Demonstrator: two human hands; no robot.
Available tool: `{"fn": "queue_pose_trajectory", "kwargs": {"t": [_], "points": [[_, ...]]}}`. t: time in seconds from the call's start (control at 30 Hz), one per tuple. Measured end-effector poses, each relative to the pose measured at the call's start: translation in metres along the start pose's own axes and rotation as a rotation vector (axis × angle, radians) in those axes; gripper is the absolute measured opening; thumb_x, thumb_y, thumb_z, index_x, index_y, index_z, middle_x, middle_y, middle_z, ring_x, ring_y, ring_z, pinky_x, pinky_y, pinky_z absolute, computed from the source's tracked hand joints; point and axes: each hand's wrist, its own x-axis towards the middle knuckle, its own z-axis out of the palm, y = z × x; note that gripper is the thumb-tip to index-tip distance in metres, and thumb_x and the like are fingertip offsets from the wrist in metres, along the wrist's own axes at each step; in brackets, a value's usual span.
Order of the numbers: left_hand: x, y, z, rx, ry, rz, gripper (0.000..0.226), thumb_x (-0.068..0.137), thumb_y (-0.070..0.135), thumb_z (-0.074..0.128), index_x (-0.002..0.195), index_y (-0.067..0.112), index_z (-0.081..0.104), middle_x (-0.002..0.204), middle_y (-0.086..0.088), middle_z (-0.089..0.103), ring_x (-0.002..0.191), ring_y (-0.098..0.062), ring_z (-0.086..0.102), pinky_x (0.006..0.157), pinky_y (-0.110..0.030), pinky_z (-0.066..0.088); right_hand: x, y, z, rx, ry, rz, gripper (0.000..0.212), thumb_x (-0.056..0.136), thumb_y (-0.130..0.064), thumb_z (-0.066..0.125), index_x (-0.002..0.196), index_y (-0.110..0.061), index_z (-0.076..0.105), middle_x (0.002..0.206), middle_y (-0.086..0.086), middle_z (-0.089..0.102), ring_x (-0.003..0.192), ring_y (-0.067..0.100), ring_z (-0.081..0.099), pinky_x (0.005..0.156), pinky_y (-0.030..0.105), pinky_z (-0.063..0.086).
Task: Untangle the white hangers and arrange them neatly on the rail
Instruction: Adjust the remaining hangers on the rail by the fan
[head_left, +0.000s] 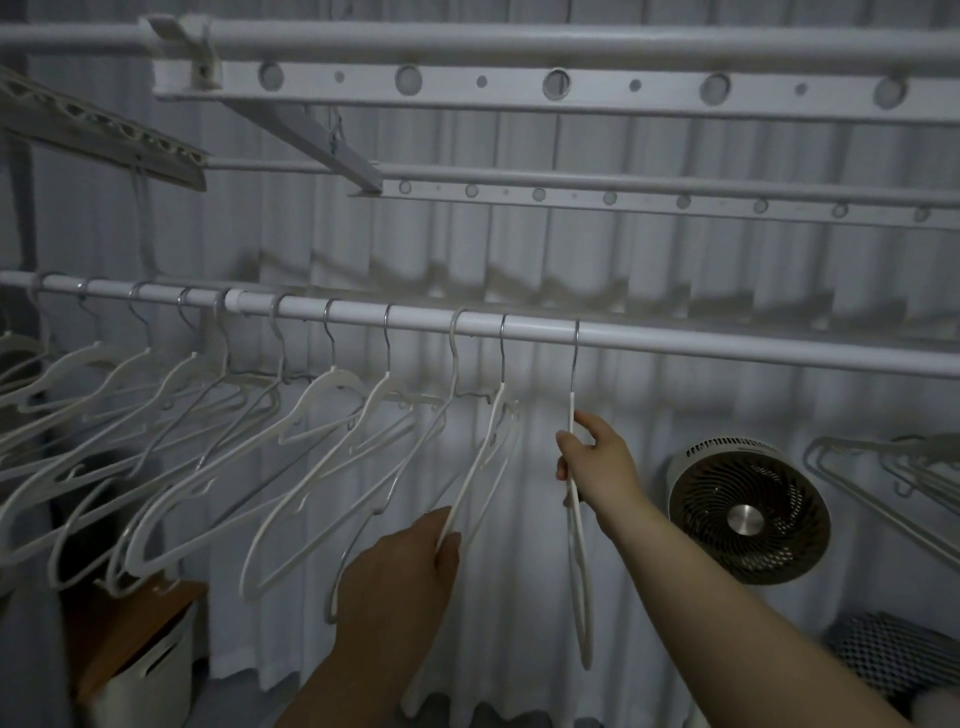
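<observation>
Row of white hangers (332, 415) hooked on the rail (727, 348), left ones overlapping with arms crossed. Right grip (597, 462) clenched round the rightmost hanger (581, 571) just below its neck; it hangs edge-on, hook on the rail. Left grip (400, 566) pinches the lower arm of the next hanger (488, 457), which is tilted toward the person. Hangers look light, thin and stiff, probably slick plastic with metal hooks. Best taken near the neck to steer the hook; the arms will likely snag neighbours
</observation>
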Motion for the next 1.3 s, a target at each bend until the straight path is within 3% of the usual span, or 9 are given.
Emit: {"fn": "queue_pose_trajectory", "kwargs": {"t": [0.2, 0.53, 0.8, 0.97, 1.07, 1.13, 1.2, 1.23, 1.3], "points": [[-0.002, 0.009, 0.009, -0.106, 0.051, -0.018, 0.035, 0.096, 0.03, 0.034, 0.127, 0.024, 0.048, 0.104, -0.002, 0.069, 0.098, -0.017, 0.063, 0.081, -0.025, 0.045, 0.001, 0.002, -0.011, 0.013, -0.046, 0.007, 0.043, 0.095, -0.011, 0.042, 0.138, -0.015, 0.036, 0.059, 0.007, 0.047, 0.054, 0.012, 0.045, 0.034, 0.018, 0.045], [-0.003, 0.013, 0.008, -0.136, 0.106, -0.039, 0.032, 0.095, 0.025, 0.036, 0.121, 0.017, 0.054, 0.097, -0.007, 0.071, 0.09, -0.022, 0.065, 0.072, -0.025, 0.043, 0.002, 0.002, -0.016, -0.03, -0.059, -0.026, 0.043, 0.095, -0.013, 0.044, 0.137, -0.015, 0.037, 0.06, 0.005, 0.049, 0.054, 0.012, 0.047, 0.044, 0.025, 0.044], [-0.008, 0.015, -0.001, -0.117, 0.138, -0.06, 0.04, 0.092, 0.039, 0.04, 0.129, 0.026, 0.047, 0.109, 0.004, 0.066, 0.1, -0.013, 0.061, 0.078, -0.022, 0.041, 0.006, 0.003, -0.009, -0.032, -0.076, -0.031, 0.045, 0.095, -0.015, 0.044, 0.139, -0.014, 0.035, 0.063, 0.005, 0.052, 0.056, 0.011, 0.049, 0.045, 0.024, 0.046], [-0.007, 0.019, -0.016, -0.226, 0.212, -0.045, 0.039, 0.087, 0.033, 0.054, 0.122, 0.016, 0.056, 0.115, -0.002, 0.06, 0.1, -0.019, 0.055, 0.083, -0.027, 0.041, 0.008, 0.006, -0.017, -0.087, -0.002, -0.075, 0.048, 0.093, -0.031, 0.048, 0.137, -0.014, 0.038, 0.098, 0.012, 0.06, 0.069, 0.014, 0.056, 0.049, 0.022, 0.044], [-0.005, 0.035, -0.022, -0.208, 0.309, 0.043, 0.048, 0.083, 0.045, 0.048, 0.108, 0.009, 0.066, 0.122, -0.009, 0.06, 0.11, -0.03, 0.054, 0.091, -0.036, 0.042, 0.009, 0.012, -0.037, -0.116, 0.059, -0.111, 0.043, 0.092, -0.031, 0.05, 0.13, -0.011, 0.046, 0.086, 0.001, 0.056, 0.098, 0.022, 0.061, 0.062, 0.028, 0.045], [-0.007, 0.056, -0.023, -0.257, 0.344, 0.119, 0.063, 0.073, 0.053, 0.033, 0.102, 0.009, 0.068, 0.112, -0.009, 0.065, 0.105, -0.031, 0.057, 0.088, -0.039, 0.046, 0.008, 0.013, -0.062, -0.124, 0.08, -0.115, 0.037, 0.092, -0.025, 0.05, 0.124, -0.008, 0.051, 0.076, -0.003, 0.053, 0.089, 0.023, 0.06, 0.059, 0.025, 0.042], [-0.011, 0.085, -0.022, -0.405, 0.359, 0.166, 0.06, 0.07, 0.052, 0.031, 0.097, 0.014, 0.069, 0.097, 0.001, 0.066, 0.09, -0.021, 0.061, 0.079, -0.027, 0.051, 0.004, 0.011, -0.097, -0.14, 0.105, -0.142, 0.031, 0.091, -0.018, 0.05, 0.12, -0.006, 0.054, 0.079, 0.001, 0.056, 0.074, 0.019, 0.055, 0.063, 0.027, 0.044], [-0.013, 0.101, -0.019, -0.499, 0.356, 0.186, 0.052, 0.07, 0.051, 0.032, 0.093, 0.02, 0.067, 0.089, 0.011, 0.063, 0.081, -0.009, 0.061, 0.072, -0.011, 0.047, 0.001, 0.009, -0.118, -0.166, 0.13, -0.166, 0.029, 0.091, -0.014, 0.05, 0.118, -0.005, 0.056, 0.085, 0.006, 0.059, 0.075, 0.019, 0.054, 0.069, 0.029, 0.045], [-0.018, 0.138, -0.001, -0.647, 0.297, 0.204, 0.03, 0.072, 0.047, 0.04, 0.086, 0.029, 0.061, 0.083, 0.025, 0.054, 0.074, 0.007, 0.059, 0.062, 0.002, 0.04, -0.005, 0.01, -0.169, -0.24, 0.206, -0.211, 0.027, 0.089, -0.008, 0.05, 0.113, -0.002, 0.06, 0.092, 0.012, 0.062, 0.083, 0.018, 0.054, 0.074, 0.019, 0.044]]}}
